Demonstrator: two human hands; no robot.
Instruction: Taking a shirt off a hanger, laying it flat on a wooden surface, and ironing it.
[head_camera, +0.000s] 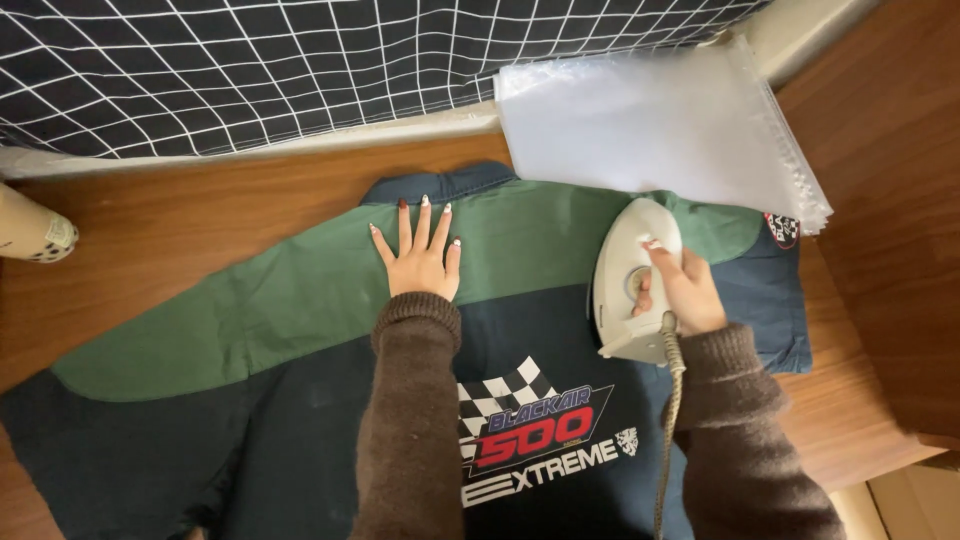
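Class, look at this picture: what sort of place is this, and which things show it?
Probably a room at home: a white electric iron rests on a green and navy shirt spread over a brown wooden table, beside black grid-patterned bedding.

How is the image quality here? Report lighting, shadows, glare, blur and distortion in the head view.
Head view: soft, even light; faint shadow beneath the white iron gripped by the right hand; mild sheen on the plastic sleeves; left hand and shirt sharp; checked fabric lines bow from wide-angle distortion.
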